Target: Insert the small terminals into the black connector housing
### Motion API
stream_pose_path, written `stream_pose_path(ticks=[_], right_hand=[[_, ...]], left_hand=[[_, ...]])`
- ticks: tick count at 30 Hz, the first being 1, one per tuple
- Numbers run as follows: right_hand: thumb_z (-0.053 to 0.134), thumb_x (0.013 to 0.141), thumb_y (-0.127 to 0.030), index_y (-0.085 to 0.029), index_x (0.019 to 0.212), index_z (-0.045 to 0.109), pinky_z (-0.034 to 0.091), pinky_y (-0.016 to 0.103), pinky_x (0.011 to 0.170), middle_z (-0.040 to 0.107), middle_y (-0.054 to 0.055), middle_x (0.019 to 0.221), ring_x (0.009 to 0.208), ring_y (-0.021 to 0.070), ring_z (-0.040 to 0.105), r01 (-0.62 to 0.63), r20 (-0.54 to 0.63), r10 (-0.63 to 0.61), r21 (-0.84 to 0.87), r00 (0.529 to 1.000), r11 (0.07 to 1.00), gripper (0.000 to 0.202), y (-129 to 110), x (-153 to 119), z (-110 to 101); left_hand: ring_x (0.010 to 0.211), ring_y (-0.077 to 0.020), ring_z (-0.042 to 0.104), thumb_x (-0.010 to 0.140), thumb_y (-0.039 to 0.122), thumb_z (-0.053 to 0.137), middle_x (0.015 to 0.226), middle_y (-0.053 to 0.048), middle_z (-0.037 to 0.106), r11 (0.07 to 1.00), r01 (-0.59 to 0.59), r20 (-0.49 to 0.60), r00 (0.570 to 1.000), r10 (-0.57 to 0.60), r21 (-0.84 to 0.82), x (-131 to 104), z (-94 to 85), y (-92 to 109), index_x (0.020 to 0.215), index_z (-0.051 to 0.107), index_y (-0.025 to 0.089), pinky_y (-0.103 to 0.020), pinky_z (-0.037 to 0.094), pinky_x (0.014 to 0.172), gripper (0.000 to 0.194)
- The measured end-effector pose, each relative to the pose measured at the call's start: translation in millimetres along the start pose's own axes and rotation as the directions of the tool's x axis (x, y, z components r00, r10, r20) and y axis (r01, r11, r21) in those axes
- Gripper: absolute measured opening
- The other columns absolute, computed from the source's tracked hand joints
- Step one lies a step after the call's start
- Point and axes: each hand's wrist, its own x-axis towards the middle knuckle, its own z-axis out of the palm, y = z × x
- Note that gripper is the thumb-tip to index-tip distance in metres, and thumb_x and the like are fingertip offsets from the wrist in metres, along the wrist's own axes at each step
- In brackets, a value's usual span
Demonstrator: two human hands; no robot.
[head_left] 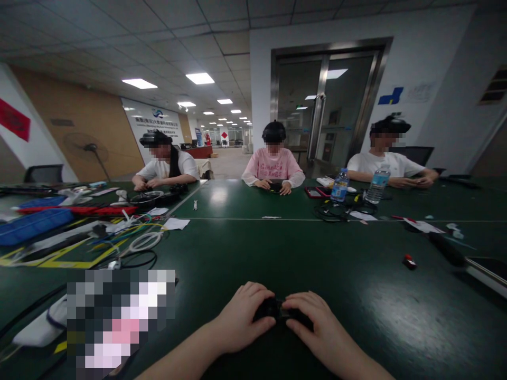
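Note:
Near the front edge of the green table, both hands are around a small black object (282,312). My left hand (244,318) grips its left end, thumb in front and fingers behind. On the right end, my right hand (312,323) holds it in the same way, with the thumb on the near side. The fingertips of the two hands are close together but apart. Most of the object is hidden by the fingers, so its exact shape cannot be made out.
Cables (144,241), a blue tray (34,226) and a white power strip (41,324) lie left. A small red-and-black item (409,262) is right. Bottles (339,184) stand farther back. Three people sit across the green table (222,253).

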Motion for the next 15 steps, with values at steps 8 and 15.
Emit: stream_pose_path(ticks=[8,15], right_hand=[[0.058,0.081,-0.029,-0.031,0.101,0.064,0.026,0.048,0.105,0.065,0.002,0.109,0.109,0.0235,0.055,-0.018,0.005,0.018,0.016,1.0,1.0,0.02,1.7,-1.7,0.4],[0.059,0.081,-0.028,-0.031,0.102,0.063,0.025,0.048,0.106,0.065,0.002,0.109,0.108,0.0227,0.055,-0.02,0.004,0.02,0.022,1.0,1.0,0.022,1.4,-1.4,-0.2]], left_hand=[[0.107,-0.0237,0.047,0.078,0.032,0.063,0.117,-0.007,0.054,0.999,-0.009,-0.003,1.0,0.009,-0.032,-1.5,-0.8,-1.5,0.122,0.049,0.023,-0.037,0.037,0.094,0.047],[0.108,-0.0246,0.046,0.075,0.035,0.067,0.119,-0.007,0.054,1.0,0.01,0.011,1.0,-0.01,-0.02,-0.3,0.1,-3.3,0.125,0.047,0.023,-0.038,0.036,0.095,0.055]])
